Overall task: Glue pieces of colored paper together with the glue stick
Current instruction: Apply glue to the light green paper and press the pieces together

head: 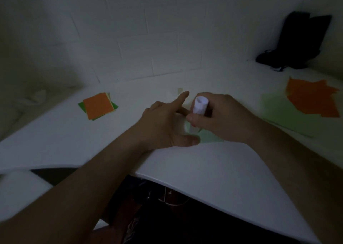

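Your right hand (219, 117) is clamped on the glue stick (200, 106), upright over the pale green paper (211, 137) mid-desk (185, 162). Your left hand (167, 124), fingers spread, pins that paper. You're gluing; next needs a square from the stack (97, 106) left of it.

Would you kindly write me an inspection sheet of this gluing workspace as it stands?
Surface: white table, dimly lit.
Job's things: glue stick upright in right hand; pale green paper beneath both hands; small paper stack, orange on top, at left; orange sheets on light green sheets at right.
Clutter: dark bag in far right corner.
Hands: left hand open, fingers spread on the paper.
Cables: nothing seen.
Surroundings: white tiled wall.
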Tool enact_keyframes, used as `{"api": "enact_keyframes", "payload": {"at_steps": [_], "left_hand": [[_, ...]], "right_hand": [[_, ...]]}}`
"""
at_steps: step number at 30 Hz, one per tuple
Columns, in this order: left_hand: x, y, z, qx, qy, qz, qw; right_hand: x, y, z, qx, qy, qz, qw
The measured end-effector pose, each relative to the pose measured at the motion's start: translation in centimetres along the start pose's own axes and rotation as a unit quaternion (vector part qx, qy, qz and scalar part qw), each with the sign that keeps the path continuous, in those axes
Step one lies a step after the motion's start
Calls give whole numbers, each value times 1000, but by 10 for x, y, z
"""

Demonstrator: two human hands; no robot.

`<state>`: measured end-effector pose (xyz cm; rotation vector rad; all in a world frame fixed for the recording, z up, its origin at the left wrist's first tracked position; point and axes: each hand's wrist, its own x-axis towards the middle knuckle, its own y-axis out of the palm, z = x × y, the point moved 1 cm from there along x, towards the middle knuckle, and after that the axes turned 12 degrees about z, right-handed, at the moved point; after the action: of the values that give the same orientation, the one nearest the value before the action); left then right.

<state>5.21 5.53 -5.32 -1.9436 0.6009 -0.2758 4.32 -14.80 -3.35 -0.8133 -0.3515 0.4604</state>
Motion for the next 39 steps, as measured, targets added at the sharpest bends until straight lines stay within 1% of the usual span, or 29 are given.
{"api": "enact_keyframes", "payload": {"at_steps": [10, 15, 20, 24, 31, 37, 39], "left_hand": [[1, 1, 7, -6, 11, 13, 1000], [0, 1, 6, -5, 9, 6, 1000], [0, 1, 10, -12, 14, 10, 1000], [4, 0, 19, -27, 37, 30, 998], [7, 0, 21, -37, 37, 34, 998], [8, 1, 23, -42, 49, 33, 997], [8, 2, 22, -37, 45, 32, 998]], "right_hand": [[-8, -13, -11, -24, 5, -6, 1000], [-12, -20, -17, -42, 5, -11, 999], [-15, -27, -25, -37, -7, -1, 999], [-16, -31, -27, -43, 1, 6, 999], [-17, -35, -28, -42, 10, 20, 999], [-20, -44, -26, -76, 14, 46, 996], [-22, -47, -25, -96, 21, 26, 995]]}}
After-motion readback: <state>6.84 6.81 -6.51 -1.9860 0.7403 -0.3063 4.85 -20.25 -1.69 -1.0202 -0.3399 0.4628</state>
